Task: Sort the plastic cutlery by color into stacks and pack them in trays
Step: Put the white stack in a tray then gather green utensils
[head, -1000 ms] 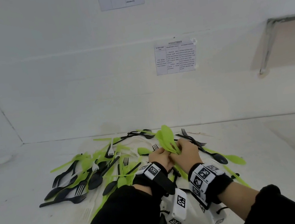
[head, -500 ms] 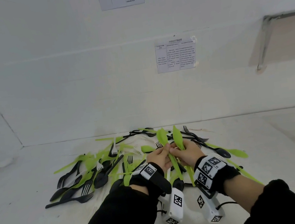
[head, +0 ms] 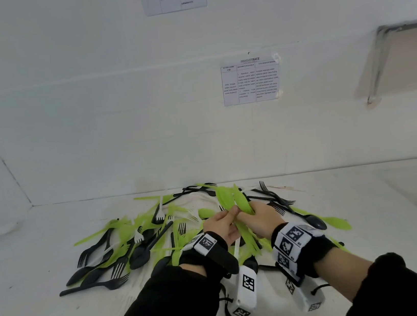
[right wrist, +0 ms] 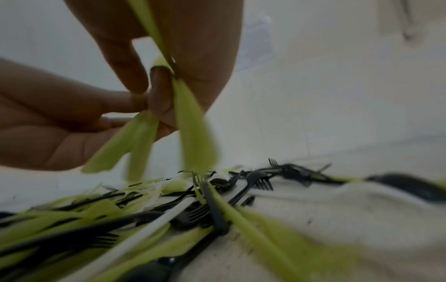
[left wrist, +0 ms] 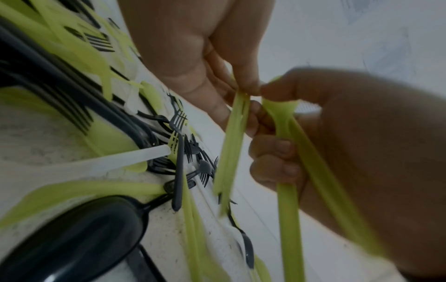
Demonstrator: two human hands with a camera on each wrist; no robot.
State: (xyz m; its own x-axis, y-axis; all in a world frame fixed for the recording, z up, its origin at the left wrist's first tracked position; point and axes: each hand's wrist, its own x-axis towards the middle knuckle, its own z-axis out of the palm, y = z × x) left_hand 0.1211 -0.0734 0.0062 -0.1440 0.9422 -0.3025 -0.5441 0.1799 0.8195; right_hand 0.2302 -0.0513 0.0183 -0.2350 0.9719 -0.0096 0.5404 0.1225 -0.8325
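Green plastic cutlery, gathered between my two hands above the mixed pile.

My left hand point(head: 221, 225) pinches a few green pieces point(head: 228, 199) by their handles, and my right hand point(head: 260, 217) curls around more green pieces point(left wrist: 287, 190) beside them. Below, black, green and white cutlery point(head: 139, 244) lies scattered on the white surface point(head: 35, 302).

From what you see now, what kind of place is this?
Probably a data-recording workstation, not a kitchen: a bare white table in a corner, printed instruction sheets taped on the wall, and mixed plastic cutlery heaped for sorting.
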